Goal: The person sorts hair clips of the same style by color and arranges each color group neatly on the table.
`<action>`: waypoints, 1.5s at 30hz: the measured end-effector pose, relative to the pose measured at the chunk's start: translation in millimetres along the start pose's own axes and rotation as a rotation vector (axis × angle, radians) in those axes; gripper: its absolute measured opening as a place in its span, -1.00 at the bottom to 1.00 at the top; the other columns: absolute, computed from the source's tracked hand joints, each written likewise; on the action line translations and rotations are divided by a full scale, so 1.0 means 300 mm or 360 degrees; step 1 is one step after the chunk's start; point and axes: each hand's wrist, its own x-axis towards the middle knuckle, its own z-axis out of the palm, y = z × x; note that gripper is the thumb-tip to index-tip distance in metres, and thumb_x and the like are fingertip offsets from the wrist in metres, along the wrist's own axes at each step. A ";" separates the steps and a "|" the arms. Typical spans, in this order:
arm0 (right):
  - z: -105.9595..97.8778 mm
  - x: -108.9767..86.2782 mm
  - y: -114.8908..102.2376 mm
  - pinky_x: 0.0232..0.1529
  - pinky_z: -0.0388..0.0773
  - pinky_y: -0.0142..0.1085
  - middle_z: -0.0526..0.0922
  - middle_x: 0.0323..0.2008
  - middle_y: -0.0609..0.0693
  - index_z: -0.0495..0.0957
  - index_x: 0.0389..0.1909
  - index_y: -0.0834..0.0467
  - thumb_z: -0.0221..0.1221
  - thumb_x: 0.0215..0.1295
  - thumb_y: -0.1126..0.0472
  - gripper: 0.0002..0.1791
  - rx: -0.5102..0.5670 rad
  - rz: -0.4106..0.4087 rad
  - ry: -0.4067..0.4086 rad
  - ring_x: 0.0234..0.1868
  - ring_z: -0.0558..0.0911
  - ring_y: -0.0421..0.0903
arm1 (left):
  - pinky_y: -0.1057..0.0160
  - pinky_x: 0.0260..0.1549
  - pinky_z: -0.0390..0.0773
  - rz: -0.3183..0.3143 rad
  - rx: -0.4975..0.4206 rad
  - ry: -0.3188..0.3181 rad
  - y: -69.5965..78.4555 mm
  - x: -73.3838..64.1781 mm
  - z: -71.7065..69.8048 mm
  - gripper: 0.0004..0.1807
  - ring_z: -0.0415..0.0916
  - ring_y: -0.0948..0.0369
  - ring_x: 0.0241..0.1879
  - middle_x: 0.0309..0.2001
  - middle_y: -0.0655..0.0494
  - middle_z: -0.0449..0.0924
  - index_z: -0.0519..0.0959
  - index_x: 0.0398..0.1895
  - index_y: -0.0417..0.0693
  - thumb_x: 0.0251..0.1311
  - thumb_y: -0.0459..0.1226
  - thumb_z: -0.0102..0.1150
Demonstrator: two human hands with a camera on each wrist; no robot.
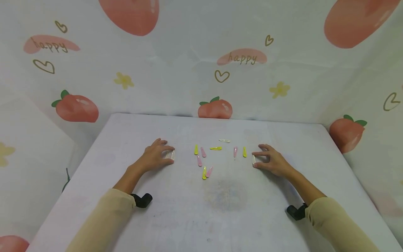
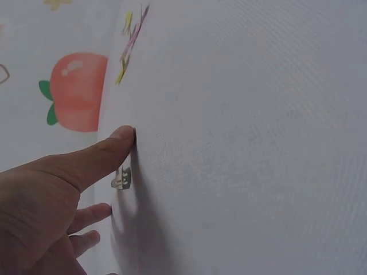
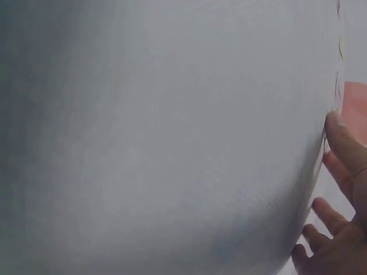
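Note:
My left hand (image 1: 154, 156) spans a row of several white snap hair clips (image 1: 170, 155) on the table, thumb at their near ends and a finger at the far ends. The left wrist view shows the edges of those clips (image 2: 121, 179) beyond the thumb. On the right side, my right hand (image 1: 273, 162) pinches a smaller group of white hair clips (image 1: 253, 160) lengthwise between thumb and finger, its other fingers spread. Between the hands lie loose clips, including a yellow one (image 1: 244, 152) and a pink one (image 1: 235, 151) nearest the right hand.
More clips are scattered mid-table: a white clip (image 1: 224, 141) at the back, a yellow clip (image 1: 216, 148) lying sideways, and a yellow clip (image 1: 204, 173) beside a pink clip (image 1: 209, 172) in front. A printed cloth (image 1: 176, 70) hangs behind the white table (image 1: 239, 220).

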 end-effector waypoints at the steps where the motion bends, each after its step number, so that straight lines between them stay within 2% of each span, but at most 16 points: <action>1: 0.000 0.000 0.000 0.33 0.03 0.34 0.23 0.41 0.35 0.59 0.15 0.30 0.46 0.09 0.03 -0.35 -0.0001 -0.0001 0.0000 0.46 0.08 0.40 | -0.45 0.17 0.19 -0.0007 -0.0013 -0.0004 -0.003 -0.001 0.000 -0.46 0.02 -0.31 0.45 0.32 -0.34 0.36 0.62 0.15 -0.10 0.11 -0.11 0.44; 8: -0.001 -0.001 -0.006 0.34 0.04 0.34 0.23 0.41 0.35 0.59 0.15 0.31 0.47 0.08 0.03 -0.34 -0.0003 0.0001 0.0012 0.46 0.08 0.40 | -0.47 0.18 0.15 0.0006 -0.0033 -0.0023 -0.007 -0.002 -0.001 -0.47 -0.01 -0.34 0.44 0.34 -0.36 0.33 0.60 0.17 -0.08 0.13 -0.11 0.42; 20: 0.000 0.002 -0.007 0.34 0.05 0.33 0.22 0.41 0.35 0.59 0.16 0.31 0.47 0.08 0.03 -0.33 0.0006 0.0015 0.0007 0.46 0.08 0.40 | -0.51 0.18 0.10 -0.0031 -0.0047 -0.0068 -0.002 0.004 -0.012 -0.41 -0.05 -0.35 0.45 0.34 -0.36 0.32 0.56 0.22 -0.09 0.12 -0.13 0.44; 32: 0.003 0.005 -0.004 0.34 0.04 0.34 0.20 0.42 0.34 0.58 0.17 0.31 0.46 0.09 0.03 -0.33 0.0005 0.0031 0.0001 0.46 0.07 0.40 | -0.54 0.16 0.10 -0.0029 -0.0076 -0.0065 0.000 0.003 -0.022 -0.46 -0.04 -0.37 0.44 0.33 -0.37 0.33 0.60 0.15 -0.11 0.09 -0.14 0.46; 37: 0.004 0.005 0.001 0.34 0.03 0.34 0.19 0.43 0.34 0.58 0.17 0.30 0.47 0.08 0.03 -0.32 0.0002 0.0045 -0.0001 0.47 0.06 0.39 | -0.53 0.18 0.08 -0.0049 -0.0090 -0.0089 0.006 0.003 -0.027 -0.42 -0.06 -0.35 0.45 0.35 -0.36 0.31 0.59 0.17 -0.10 0.07 -0.11 0.48; 41: 0.004 0.005 0.003 0.34 0.02 0.34 0.19 0.43 0.34 0.58 0.18 0.30 0.47 0.07 0.04 -0.32 0.0009 0.0046 -0.0005 0.47 0.05 0.39 | -0.50 0.20 0.09 -0.0066 -0.0072 -0.0111 0.025 0.022 -0.027 -0.35 -0.05 -0.30 0.46 0.37 -0.32 0.30 0.56 0.23 -0.08 0.06 -0.09 0.48; 45: 0.002 0.001 0.001 0.34 0.02 0.34 0.20 0.43 0.34 0.58 0.17 0.31 0.47 0.07 0.03 -0.32 0.0016 0.0037 -0.0006 0.47 0.05 0.39 | -0.42 0.24 0.15 -0.0037 -0.0056 -0.0089 0.085 0.061 -0.011 -0.39 0.03 -0.23 0.46 0.37 -0.26 0.33 0.56 0.24 -0.09 0.15 -0.06 0.41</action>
